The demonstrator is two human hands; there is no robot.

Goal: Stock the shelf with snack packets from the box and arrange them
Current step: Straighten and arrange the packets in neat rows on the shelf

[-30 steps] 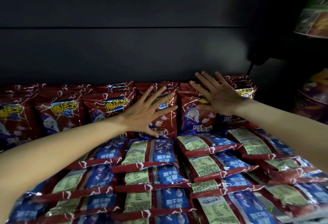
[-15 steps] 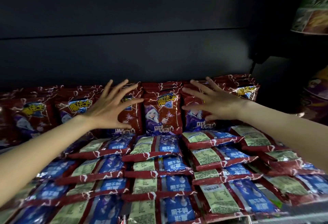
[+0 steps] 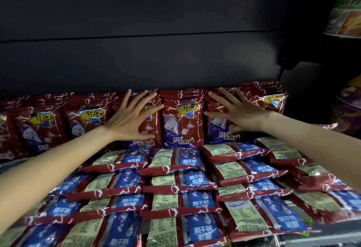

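Packets stand upright in a red row point(image 3: 181, 121) along the shelf's back edge, against the dark back panel point(image 3: 136, 61). The left hand point(image 3: 129, 119) and right hand point(image 3: 240, 115), fingers spread and straight, press flat on packets either side of the middle one. Flat stacked packets point(image 3: 175, 184) fill the shelf's front.

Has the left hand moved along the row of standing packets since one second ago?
Yes. The left hand moved leftward, uncovering the middle standing packet.
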